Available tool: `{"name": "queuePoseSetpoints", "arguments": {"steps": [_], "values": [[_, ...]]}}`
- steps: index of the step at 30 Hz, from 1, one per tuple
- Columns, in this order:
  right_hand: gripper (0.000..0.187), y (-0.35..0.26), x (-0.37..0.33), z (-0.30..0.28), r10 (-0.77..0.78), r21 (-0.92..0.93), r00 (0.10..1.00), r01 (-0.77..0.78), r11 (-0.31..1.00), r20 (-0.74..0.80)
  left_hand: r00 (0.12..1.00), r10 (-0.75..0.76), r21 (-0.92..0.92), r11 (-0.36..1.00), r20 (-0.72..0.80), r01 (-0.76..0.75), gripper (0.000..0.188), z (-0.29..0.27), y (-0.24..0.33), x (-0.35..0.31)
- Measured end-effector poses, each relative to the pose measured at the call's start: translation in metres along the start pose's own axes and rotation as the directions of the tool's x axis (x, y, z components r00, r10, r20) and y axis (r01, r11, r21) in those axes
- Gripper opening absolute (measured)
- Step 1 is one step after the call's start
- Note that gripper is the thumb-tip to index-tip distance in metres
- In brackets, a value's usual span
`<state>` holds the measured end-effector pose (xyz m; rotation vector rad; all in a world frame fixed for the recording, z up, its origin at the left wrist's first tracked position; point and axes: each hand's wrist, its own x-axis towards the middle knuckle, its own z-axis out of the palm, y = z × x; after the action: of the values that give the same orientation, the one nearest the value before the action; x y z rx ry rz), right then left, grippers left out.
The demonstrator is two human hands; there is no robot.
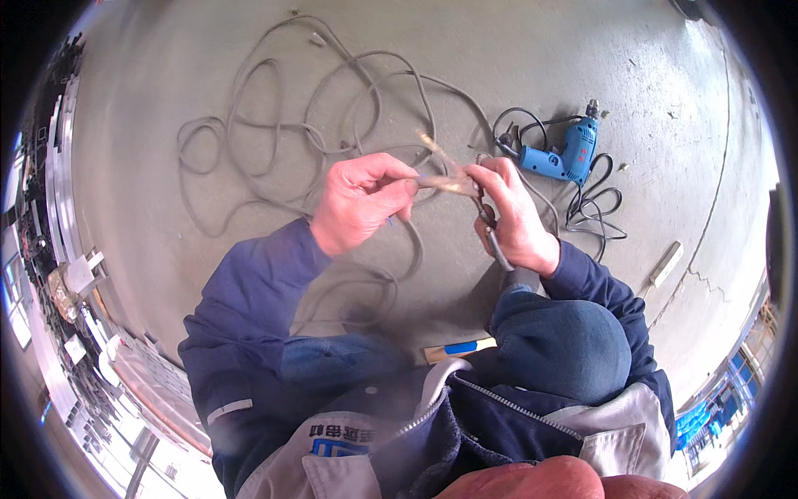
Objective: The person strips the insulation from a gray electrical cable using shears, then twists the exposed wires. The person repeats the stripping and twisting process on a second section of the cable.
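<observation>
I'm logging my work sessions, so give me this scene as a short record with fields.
Left hand: pinches a blurred wire
Right hand: closed on a dark item, kind unclear
Cable: grey, loosely looped on the floor
Drill: blue, lying to the right
Floor: grey, cracked at right

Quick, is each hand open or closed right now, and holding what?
Left hand: closed, pinching at a thin, blurred tan strip.
Right hand: closed around a slim, grey, rod-shaped piece; exact kind unclear.
</observation>
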<state>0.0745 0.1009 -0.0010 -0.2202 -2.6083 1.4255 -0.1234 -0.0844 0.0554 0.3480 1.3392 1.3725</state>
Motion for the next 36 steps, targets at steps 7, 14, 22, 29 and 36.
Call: {"name": "queuePoseSetpoints", "arguments": {"steps": [7,14,22,29,36], "values": [[0.068,-0.019,0.014,0.008,0.005,-0.143,1.0,-0.009,0.99,-0.025,0.957,0.276,0.033,0.961,-0.083,-0.274,0.017,0.017,-0.029,0.002],[0.069,-0.017,0.015,0.002,-0.104,-0.329,0.991,0.07,0.942,-0.086,0.858,0.507,0.409,0.802,-0.08,-0.435,0.02,0.028,-0.031,0.005],[0.068,-0.018,0.012,0.007,0.063,-0.005,0.997,-0.063,0.998,0.038,0.918,0.387,0.268,0.897,-0.089,-0.353,0.019,0.027,-0.031,0.002],[0.068,-0.011,0.01,0.014,0.045,0.027,0.998,-0.046,0.999,0.035,0.93,0.361,0.278,0.902,-0.068,-0.33,0.019,0.024,-0.032,0.0],[0.049,-0.004,0.01,-0.027,0.591,0.78,0.806,-0.356,0.515,-0.022,0.911,0.405,0.324,0.854,0.074,-0.406,0.016,0.01,-0.034,-0.011]]}}
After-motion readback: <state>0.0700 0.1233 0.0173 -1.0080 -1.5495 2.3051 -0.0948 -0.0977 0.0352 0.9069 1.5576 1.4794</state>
